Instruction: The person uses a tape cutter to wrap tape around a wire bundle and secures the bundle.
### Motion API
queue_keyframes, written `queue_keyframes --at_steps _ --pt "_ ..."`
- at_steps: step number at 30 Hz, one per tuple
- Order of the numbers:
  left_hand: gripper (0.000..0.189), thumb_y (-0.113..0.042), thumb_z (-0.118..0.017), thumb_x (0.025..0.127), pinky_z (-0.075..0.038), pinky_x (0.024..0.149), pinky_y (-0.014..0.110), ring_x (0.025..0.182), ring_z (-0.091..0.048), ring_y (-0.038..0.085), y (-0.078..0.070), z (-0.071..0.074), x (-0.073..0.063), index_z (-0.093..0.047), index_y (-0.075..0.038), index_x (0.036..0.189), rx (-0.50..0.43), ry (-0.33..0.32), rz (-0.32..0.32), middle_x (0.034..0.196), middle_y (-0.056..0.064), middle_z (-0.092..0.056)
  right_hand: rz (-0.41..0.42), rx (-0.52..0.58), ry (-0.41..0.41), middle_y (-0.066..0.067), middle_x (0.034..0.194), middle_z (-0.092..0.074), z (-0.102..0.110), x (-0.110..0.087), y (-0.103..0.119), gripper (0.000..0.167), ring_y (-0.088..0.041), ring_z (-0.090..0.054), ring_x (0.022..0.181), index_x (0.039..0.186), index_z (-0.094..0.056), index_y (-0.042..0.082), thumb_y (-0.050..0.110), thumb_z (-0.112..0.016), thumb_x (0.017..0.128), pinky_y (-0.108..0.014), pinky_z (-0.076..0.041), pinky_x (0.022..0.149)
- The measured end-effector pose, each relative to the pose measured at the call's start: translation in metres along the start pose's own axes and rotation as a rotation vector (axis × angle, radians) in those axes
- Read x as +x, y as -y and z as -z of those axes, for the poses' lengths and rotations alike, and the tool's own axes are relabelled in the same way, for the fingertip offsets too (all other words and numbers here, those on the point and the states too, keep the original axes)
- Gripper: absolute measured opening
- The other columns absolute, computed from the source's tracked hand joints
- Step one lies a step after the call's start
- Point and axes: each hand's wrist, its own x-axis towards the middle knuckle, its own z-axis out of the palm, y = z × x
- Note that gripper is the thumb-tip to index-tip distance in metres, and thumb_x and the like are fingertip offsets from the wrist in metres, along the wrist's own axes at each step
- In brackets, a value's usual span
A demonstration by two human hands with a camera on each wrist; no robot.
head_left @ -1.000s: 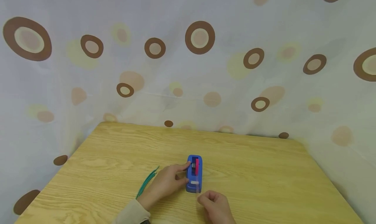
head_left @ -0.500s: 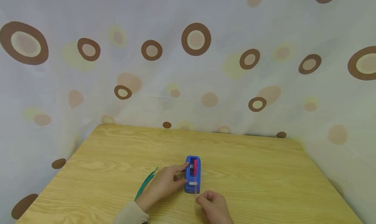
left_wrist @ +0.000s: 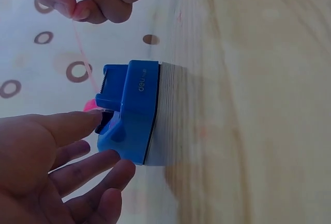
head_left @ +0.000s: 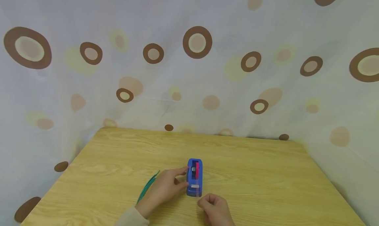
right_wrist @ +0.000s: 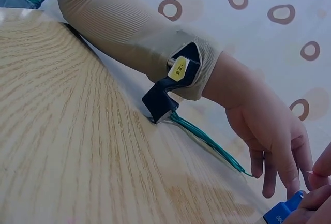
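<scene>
A blue tape dispenser (head_left: 190,180) stands on the wooden table, with a pink tape roll (head_left: 197,170) in its slot. My left hand (head_left: 165,188) lies along its left side, index finger and thumb touching it. In the left wrist view the thumb reaches the slot and the other fingers extend near the side wall. A thin strip of clear tape (left_wrist: 84,58) runs from the roll past the toothed cutter. Its free end is pinched between thumb and index finger of my right hand (head_left: 217,209), just in front of the dispenser.
A bundle of thin green strands (head_left: 147,188) lies on the table left of the left forearm, partly covered by it. A black wrist device (right_wrist: 158,100) is strapped over the left sleeve. Behind the table (head_left: 266,173) hangs a patterned curtain (head_left: 225,32).
The head view has shifted slightly. Both hands keep nearly the same places at the dispenser, and the right hand still pinches the tape.
</scene>
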Motion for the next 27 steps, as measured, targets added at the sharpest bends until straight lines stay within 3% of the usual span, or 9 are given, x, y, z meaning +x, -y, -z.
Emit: queue_keyframes --at_steps 6,16,27 --pt "0.052 -0.027 -0.073 0.091 -0.052 0.061 0.025 0.081 -0.065 0.007 -0.002 0.009 -0.006 -0.057 -0.018 0.140 0.040 -0.040 0.001 0.121 0.005 -0.068 0.025 0.003 -0.001 0.006 0.058 -0.045 -0.003 0.003 -0.001 0.013 -0.009 -0.039 0.048 0.087 -0.067 0.004 0.017 -0.066 0.088 -0.022 -0.031 0.046" --pt "0.032 -0.024 -0.072 0.092 -0.054 0.066 0.027 0.079 -0.066 0.009 0.003 0.019 -0.025 -0.070 -0.007 0.119 0.047 -0.128 0.005 0.109 0.005 -0.072 0.006 -0.041 -0.010 0.005 0.058 -0.046 -0.004 0.001 -0.001 0.014 -0.010 -0.041 0.050 0.086 -0.067 0.005 0.018 -0.066 0.089 -0.024 -0.033 0.048" --pt "0.023 -0.018 -0.072 0.091 -0.055 0.067 0.029 0.076 -0.066 0.010 0.009 0.042 -0.041 -0.073 -0.004 0.108 0.146 -0.241 0.005 0.090 -0.002 -0.072 -0.015 -0.021 0.001 0.005 0.060 -0.048 -0.004 0.004 0.000 0.015 -0.011 -0.042 0.052 0.089 -0.067 0.004 0.019 -0.066 0.090 -0.023 -0.034 0.049"
